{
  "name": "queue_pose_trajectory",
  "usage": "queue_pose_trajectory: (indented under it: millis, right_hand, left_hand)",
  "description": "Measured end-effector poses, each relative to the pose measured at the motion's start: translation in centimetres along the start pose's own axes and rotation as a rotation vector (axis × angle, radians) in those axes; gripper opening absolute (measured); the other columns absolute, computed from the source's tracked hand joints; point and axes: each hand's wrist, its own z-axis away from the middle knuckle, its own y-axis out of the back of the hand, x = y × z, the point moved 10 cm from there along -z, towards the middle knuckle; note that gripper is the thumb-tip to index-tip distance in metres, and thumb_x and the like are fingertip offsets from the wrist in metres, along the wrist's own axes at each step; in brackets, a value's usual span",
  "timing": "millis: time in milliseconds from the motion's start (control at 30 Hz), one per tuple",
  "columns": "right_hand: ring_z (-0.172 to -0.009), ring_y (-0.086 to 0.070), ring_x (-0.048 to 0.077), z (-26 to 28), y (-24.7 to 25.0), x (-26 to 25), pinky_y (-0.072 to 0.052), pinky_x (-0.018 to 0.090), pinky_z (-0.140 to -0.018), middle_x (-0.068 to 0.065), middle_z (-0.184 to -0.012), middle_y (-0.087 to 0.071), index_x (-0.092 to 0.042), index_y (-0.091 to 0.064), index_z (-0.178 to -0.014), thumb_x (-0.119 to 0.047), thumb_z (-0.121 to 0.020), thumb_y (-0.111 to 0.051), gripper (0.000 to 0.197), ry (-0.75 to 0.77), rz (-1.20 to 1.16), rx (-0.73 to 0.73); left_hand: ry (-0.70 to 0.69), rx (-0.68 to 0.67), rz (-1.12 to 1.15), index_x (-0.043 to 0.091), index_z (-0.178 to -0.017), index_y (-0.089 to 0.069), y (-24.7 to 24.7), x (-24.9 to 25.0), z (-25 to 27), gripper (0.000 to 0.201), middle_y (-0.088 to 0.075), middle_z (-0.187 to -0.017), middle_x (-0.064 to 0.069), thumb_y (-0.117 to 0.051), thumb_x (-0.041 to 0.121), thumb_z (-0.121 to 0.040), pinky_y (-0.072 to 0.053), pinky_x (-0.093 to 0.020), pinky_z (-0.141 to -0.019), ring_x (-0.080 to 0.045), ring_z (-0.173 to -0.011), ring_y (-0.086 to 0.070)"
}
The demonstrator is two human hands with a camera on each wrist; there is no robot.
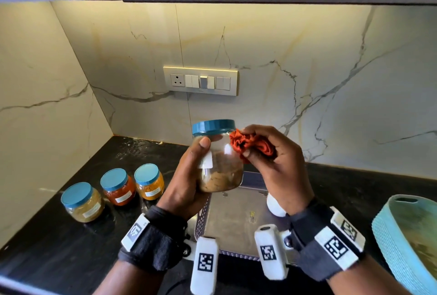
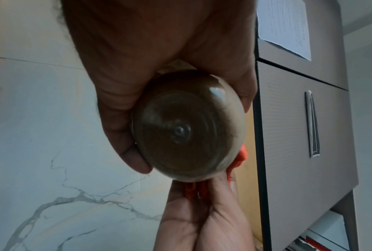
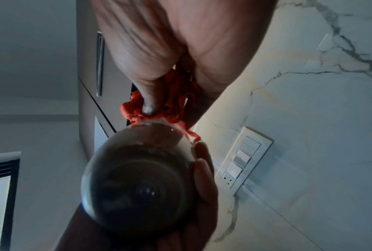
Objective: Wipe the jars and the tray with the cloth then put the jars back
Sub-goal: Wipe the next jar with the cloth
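Item: jar (image 1: 218,162), clear-walled, blue screw lid (image 1: 214,127), about a third full of brown granular contents, white label on the side. Location: held upright in the air above the tray (image 1: 236,223), which lies on the black worktop near its front edge. Your left hand (image 1: 186,183) carries it, thumb across the front by the label and fingers (image 3: 202,163) curled round the far wall; the wrist views show the smooth round base unsupported from below. Your right hand (image 1: 274,160) pinches the bunched orange cloth (image 1: 250,144) between thumb and fingers and presses it to the jar's shoulder just under the lid. Handling: judge it light to moderate in weight, rigid, and slick on the bare wall; whether glass or plastic cannot be told, so treat it as breakable. Best hold: round the widest part of the body, or over the ribbed lid rim when you turn it. The cloth is soft and limp and will conform to the curve. Also present: three lidded jars (image 1: 113,190) in a row on the worktop toward its left back corner, well apart from the tray; a teal basket (image 1: 406,235) at the right edge.
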Motion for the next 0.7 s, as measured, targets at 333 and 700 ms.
queue_pose_trajectory:
  millis: [333, 700]
  right_hand:
    - [-0.107, -0.064, 0.017, 1.8, -0.5, -2.3, -0.053, 0.029, -0.095, 0.003, -0.112, -0.065, -0.01, -0.074, -0.11, 0.001, -0.076, -0.078, 0.036, 0.261, 0.429, -0.082]
    - [-0.111, -0.063, 0.014, -0.2, 0.6, -0.4, -0.054, 0.032, -0.096, 0.003, -0.113, -0.066, -0.009, -0.07, -0.113, -0.002, -0.082, -0.077, 0.033, 0.098, 0.253, 0.019]
  left_hand:
    - [0.042, 0.066, -0.171, 0.02, -0.137, -0.057, 0.8, -0.5, -0.8, 0.054, -0.07, -0.128, -0.022, -0.065, 0.052, -0.093, -0.063, -0.053, -0.084, -0.039, -0.114, -0.071]
    - [-0.047, 0.138, -0.231, -0.001, -0.125, -0.061, 0.8, -1.1, -1.9, 0.052, -0.071, -0.113, -0.02, -0.068, 0.039, -0.094, -0.059, -0.048, -0.085, -0.034, -0.106, -0.069]
